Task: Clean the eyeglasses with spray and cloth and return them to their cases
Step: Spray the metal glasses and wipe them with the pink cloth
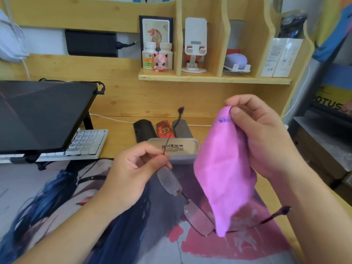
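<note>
My left hand [133,168] pinches a pair of thin-framed eyeglasses [196,216] at the hinge beside one lens, holding them above the desk mat with both temple arms spread. My right hand [261,138] pinches the top corner of a pink cleaning cloth [224,176], which hangs down in front of the lower lens. An open beige case [182,148] with printed text lies behind the glasses. Behind it stand three shut cases: black [142,130], red [165,130] and grey [183,129]. No spray bottle is in view.
A laptop on a stand [42,115] sits at the left over a white keyboard [85,143]. A wooden shelf [213,78] at the back holds bottles, a pink figure and a phone stand. A printed desk mat [57,197] covers the near desk.
</note>
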Available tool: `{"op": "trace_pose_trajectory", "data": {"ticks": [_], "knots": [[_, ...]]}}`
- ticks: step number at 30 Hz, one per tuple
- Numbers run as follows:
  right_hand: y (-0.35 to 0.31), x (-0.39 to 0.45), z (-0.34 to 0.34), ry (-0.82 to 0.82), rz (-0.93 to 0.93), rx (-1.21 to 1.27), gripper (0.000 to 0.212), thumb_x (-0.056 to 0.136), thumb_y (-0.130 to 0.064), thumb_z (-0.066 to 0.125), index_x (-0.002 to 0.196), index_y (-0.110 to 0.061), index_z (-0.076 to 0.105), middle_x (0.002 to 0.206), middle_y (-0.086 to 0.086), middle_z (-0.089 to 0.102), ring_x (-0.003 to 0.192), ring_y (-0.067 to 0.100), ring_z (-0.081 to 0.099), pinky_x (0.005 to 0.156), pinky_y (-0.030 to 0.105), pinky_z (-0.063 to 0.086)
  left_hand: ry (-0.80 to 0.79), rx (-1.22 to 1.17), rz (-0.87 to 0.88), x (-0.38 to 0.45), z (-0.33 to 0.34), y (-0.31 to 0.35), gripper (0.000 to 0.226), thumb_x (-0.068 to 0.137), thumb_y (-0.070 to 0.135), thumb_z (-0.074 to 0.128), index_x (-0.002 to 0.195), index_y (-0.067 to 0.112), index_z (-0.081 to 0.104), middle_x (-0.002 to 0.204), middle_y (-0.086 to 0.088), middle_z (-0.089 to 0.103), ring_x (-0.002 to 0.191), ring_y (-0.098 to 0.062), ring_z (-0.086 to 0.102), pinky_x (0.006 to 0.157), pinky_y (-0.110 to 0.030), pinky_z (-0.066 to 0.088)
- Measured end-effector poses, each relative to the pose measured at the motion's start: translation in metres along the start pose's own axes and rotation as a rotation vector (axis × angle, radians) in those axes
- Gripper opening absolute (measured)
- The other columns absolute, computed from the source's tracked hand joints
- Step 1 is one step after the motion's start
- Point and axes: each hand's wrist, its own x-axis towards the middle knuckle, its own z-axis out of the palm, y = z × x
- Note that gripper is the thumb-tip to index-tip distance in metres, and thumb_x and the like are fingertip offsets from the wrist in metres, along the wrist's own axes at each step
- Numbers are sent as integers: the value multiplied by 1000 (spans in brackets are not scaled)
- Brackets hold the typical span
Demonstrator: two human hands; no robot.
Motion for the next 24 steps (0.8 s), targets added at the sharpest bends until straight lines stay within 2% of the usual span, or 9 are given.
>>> {"op": "trace_pose_trajectory", "data": {"ticks": [3, 5, 7, 9, 12, 15, 19, 21, 24], "knots": [[26, 11, -13, 65, 179, -742, 22, 97, -8, 53, 99, -29, 59, 89, 12, 64, 78, 23, 56, 66, 30, 37, -62, -45, 9, 0, -3, 3, 4, 83, 26, 72, 80, 28, 73, 77, -3, 73, 79, -28, 69, 80, -37, 55], [40, 14, -24, -124, 415, -1232, 21, 95, -11, 54, 112, -23, 59, 110, 10, 66, 98, 28, 61, 73, 30, 42, -99, -54, 8, 0, -4, 2, 5, 83, 28, 69, 79, 28, 73, 77, -4, 72, 78, -30, 68, 81, -41, 55], [45, 13, -33, -368, 612, -1447, 26, 97, -21, 58, 123, -18, 60, 126, 10, 62, 112, 30, 60, 86, 31, 48, -114, -51, -1, 0, -4, 0, 5, 83, 28, 69, 80, 27, 73, 77, -5, 72, 78, -29, 68, 80, -40, 54], [41, 14, -37, -426, 654, -1451, 27, 99, -29, 57, 123, -17, 63, 126, 9, 63, 113, 29, 60, 86, 31, 48, -137, -44, -25, -1, -3, -3, 5, 84, 27, 70, 81, 25, 74, 78, -6, 73, 77, -25, 68, 78, -34, 53], [46, 17, -38, -358, 586, -1325, 34, 101, -45, 51, 114, -17, 65, 117, 7, 64, 104, 26, 59, 79, 31, 44, -164, -19, -60, -3, 1, -6, 7, 85, 16, 73, 80, 21, 74, 78, -9, 73, 76, -20, 69, 76, -25, 52], [63, 16, -33, -479, 504, -1310, 32, 97, -53, 54, 101, -22, 62, 106, 1, 65, 96, 21, 58, 78, 32, 45, -171, -6, -80, -4, 2, -7, 9, 84, 12, 68, 81, 18, 74, 77, -9, 73, 75, -18, 69, 76, -21, 52], [67, 16, -32, -545, 495, -1246, 26, 90, -49, 65, 95, -24, 63, 97, 0, 68, 83, 19, 66, 72, 34, 56, -164, -13, -73, -5, 3, -7, 4, 85, 13, 71, 81, 12, 73, 76, -9, 73, 74, -16, 69, 75, -19, 52], [67, 17, -34, -558, 521, -1260, 21, 89, -43, 68, 92, -22, 67, 93, 4, 71, 75, 23, 68, 63, 34, 56, -150, -10, -64, -5, 3, -7, 6, 86, 11, 72, 82, 8, 71, 76, -8, 73, 74, -14, 68, 74, -18, 51], [68, 17, -37, -576, 497, -1270, 15, 89, -36, 69, 86, -21, 67, 88, 0, 70, 78, 17, 65, 65, 32, 52, -138, -3, -44, -5, 3, -8, 6, 86, 13, 71, 81, 9, 71, 79, -8, 73, 77, -16, 68, 76, -19, 50]]}}
